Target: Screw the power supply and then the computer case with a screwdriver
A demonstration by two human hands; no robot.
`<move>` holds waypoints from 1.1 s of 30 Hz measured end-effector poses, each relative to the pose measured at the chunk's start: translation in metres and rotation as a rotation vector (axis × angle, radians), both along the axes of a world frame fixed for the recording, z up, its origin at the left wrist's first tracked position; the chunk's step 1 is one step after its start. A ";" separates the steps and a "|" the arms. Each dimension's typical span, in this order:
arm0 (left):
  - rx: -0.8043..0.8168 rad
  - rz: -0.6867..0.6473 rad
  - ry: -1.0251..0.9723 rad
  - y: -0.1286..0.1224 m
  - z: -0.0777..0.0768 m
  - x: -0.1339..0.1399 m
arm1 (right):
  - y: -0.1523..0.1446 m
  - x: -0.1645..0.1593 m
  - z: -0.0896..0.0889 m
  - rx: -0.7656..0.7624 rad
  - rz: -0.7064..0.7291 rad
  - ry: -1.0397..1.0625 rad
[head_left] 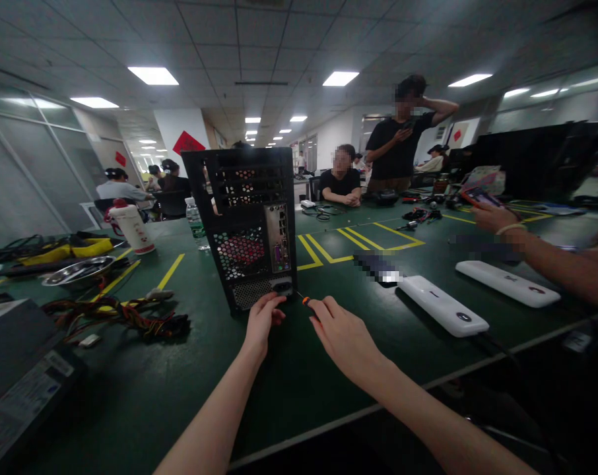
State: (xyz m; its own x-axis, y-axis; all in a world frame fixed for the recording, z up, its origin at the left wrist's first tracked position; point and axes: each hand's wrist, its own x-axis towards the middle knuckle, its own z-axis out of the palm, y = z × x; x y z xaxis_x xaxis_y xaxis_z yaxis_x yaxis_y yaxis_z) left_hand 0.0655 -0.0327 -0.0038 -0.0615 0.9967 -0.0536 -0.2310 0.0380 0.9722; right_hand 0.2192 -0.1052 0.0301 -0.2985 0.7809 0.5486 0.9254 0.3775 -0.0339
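A black computer case (252,224) stands upright on the green table, its rear panel with vents and ports turned towards me. At its lower edge is my left hand (264,320), the fingers partly bent and apart, by the power supply (252,293); I see nothing held in them. My right hand (341,330) is closed around a screwdriver (306,301) with an orange and black handle. The thin shaft points at the lower right corner of the rear panel. Whether the tip sits in a screw is too small to tell.
Left: a loose power supply unit (26,382), bundled cables (131,316), a metal bowl (84,272) and a water bottle (196,224). Right: two white devices (442,305) (507,284) and another person's hand (497,218) holding a phone. Two people are across the table.
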 end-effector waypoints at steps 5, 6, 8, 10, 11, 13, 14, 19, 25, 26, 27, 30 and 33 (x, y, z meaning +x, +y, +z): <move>-0.035 -0.017 -0.080 -0.001 0.002 -0.001 | 0.001 -0.006 -0.003 0.044 -0.066 0.012; -0.041 -0.019 -0.083 -0.001 0.002 -0.001 | 0.001 -0.007 -0.003 0.039 -0.072 0.026; -0.054 -0.025 -0.076 -0.001 0.002 -0.001 | 0.001 -0.007 -0.001 0.028 -0.071 0.058; -0.063 -0.029 -0.069 -0.002 0.003 -0.001 | 0.002 -0.006 0.000 0.015 -0.061 0.077; -0.063 -0.030 -0.068 -0.002 0.003 -0.001 | 0.002 -0.005 0.000 0.013 -0.054 0.080; -0.056 -0.031 -0.070 -0.003 0.004 -0.001 | 0.003 -0.005 -0.001 0.019 -0.028 0.069; -0.055 -0.030 -0.070 -0.003 0.004 -0.001 | 0.003 -0.005 -0.002 0.031 -0.011 0.057; -0.060 -0.034 -0.067 -0.003 0.004 0.000 | 0.004 -0.007 -0.005 0.089 0.037 -0.026; -0.052 -0.043 -0.051 0.001 0.001 -0.001 | 0.001 -0.008 -0.005 0.101 0.058 -0.113; -0.053 -0.044 -0.051 0.001 0.001 -0.001 | 0.001 -0.008 -0.005 0.106 0.060 -0.130; -0.055 -0.047 -0.051 0.002 0.001 -0.001 | 0.000 -0.007 -0.005 0.109 0.066 -0.147; -0.058 -0.050 -0.040 0.001 0.001 -0.001 | -0.001 -0.005 -0.005 0.104 0.110 -0.173; -0.054 -0.054 -0.027 -0.001 0.002 0.000 | -0.001 -0.001 -0.001 0.078 0.133 -0.161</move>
